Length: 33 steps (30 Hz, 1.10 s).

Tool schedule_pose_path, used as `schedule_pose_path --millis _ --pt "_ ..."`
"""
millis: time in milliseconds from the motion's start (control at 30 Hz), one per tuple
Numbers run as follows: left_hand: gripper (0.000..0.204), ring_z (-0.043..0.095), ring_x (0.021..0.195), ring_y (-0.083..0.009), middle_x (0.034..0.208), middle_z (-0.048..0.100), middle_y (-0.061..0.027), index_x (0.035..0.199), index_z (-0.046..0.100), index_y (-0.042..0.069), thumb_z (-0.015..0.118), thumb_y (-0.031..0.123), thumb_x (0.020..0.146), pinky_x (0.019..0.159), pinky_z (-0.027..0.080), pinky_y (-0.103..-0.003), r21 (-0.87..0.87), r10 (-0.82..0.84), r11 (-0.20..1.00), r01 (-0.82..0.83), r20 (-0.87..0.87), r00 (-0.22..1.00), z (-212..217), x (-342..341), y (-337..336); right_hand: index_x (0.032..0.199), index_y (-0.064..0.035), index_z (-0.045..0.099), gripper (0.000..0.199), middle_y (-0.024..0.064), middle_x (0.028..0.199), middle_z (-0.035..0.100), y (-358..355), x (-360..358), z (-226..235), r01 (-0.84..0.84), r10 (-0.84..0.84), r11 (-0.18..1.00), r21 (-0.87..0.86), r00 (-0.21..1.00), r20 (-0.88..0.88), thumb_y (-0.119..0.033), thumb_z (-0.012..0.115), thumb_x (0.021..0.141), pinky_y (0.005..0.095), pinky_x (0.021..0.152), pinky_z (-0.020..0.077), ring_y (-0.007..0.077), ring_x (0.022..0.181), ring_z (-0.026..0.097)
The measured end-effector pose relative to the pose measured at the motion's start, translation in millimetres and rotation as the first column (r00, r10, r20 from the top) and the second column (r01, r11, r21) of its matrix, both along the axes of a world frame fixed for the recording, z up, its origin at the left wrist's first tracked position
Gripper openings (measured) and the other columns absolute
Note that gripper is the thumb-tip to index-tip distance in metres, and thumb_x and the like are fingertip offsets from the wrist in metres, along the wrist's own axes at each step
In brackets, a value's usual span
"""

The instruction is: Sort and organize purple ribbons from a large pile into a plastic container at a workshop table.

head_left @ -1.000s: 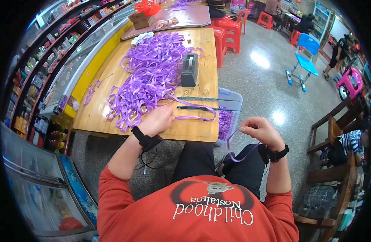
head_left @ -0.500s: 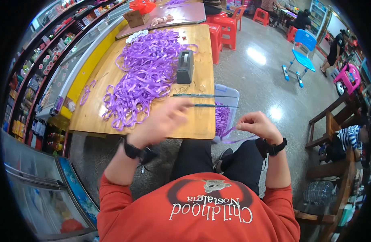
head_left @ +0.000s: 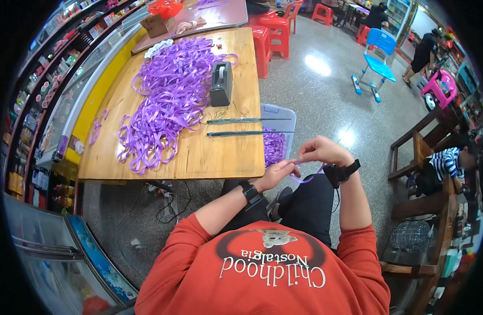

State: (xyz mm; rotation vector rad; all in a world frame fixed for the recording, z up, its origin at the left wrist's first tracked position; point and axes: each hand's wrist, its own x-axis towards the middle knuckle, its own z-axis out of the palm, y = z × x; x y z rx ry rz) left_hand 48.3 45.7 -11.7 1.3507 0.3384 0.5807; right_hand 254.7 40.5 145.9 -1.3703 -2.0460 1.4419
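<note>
My left hand (head_left: pixel 277 173) and my right hand (head_left: pixel 322 151) meet over my lap, just off the table's near right corner. Both pinch a thin purple ribbon strip (head_left: pixel 306 178) that loops down between them. A large heap of purple ribbon strips (head_left: pixel 165 100) covers the left and far part of the wooden table (head_left: pixel 220 152). Beyond my hands a clear plastic bin (head_left: pixel 277 142) beside the table holds more purple ribbon.
A grey tape dispenser (head_left: pixel 221 83) stands on the table, with two long dark bars (head_left: pixel 247 127) lying near the right edge. Red stools (head_left: pixel 273 31) and a blue chair (head_left: pixel 378 65) stand on the shiny floor. A wooden chair (head_left: pixel 425 157) is at my right.
My left hand left the table's front edge and swung right to join my right hand over my lap. The view tilted down and left.
</note>
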Motion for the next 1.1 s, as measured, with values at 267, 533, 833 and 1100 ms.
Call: schedule_pose_path --millis 267,533,833,1100 --pt "0.029 0.045 0.065 -0.0064 0.070 0.048 0.0028 0.102 0.061 0.002 0.045 0.026 0.102 0.065 0.038 -0.021 0.005 0.468 0.883 -0.469 0.054 0.882 14.0 26.3 30.5 0.090 -0.0011 0.064 0.020 -0.0024 0.074 0.057 63.4 31.9 -4.8 0.311 -0.316 0.894 0.322 0.948 -0.037 -0.021 0.063 0.089 0.0261 0.065 0.0426 0.0076 0.071 0.049" --pt "0.028 0.044 0.060 -0.0102 0.069 0.049 0.0005 0.089 0.056 0.002 0.041 0.021 0.103 0.060 0.043 -0.024 -0.049 0.689 0.717 -0.695 -0.097 0.718 38.1 2.4 25.5 0.098 -0.0040 0.062 0.021 -0.0045 0.086 0.058 131.2 5.4 -21.4 0.263 -0.196 0.945 0.192 0.930 -0.311 -0.024 0.064 0.092 0.0229 0.073 0.0430 0.0057 0.079 0.051" --pt "0.024 0.041 0.054 -0.0071 0.064 0.047 0.0013 0.092 0.059 -0.001 0.049 0.019 0.100 0.052 0.038 -0.022 -0.081 0.713 0.695 -0.714 -0.053 0.700 51.4 -6.4 20.8 0.102 -0.0045 0.063 0.020 -0.0031 0.094 0.061 125.8 -24.6 -113.6 0.211 -0.176 0.977 0.040 0.893 -0.414 -0.022 0.063 0.092 0.0247 0.085 0.0446 0.0072 0.092 0.055" --pt "0.027 0.037 0.051 -0.0051 0.060 0.041 0.0042 0.085 0.056 0.002 0.053 0.024 0.099 0.049 0.033 -0.020 0.041 0.791 0.610 -0.791 -0.074 0.607 -7.8 -12.5 13.3 0.101 -0.0040 0.060 0.020 -0.0015 0.090 0.061 120.0 -36.6 -81.2 0.435 -0.340 0.900 0.029 0.740 -0.580 -0.023 0.060 0.094 0.0241 0.079 0.0446 0.0083 0.087 0.056"
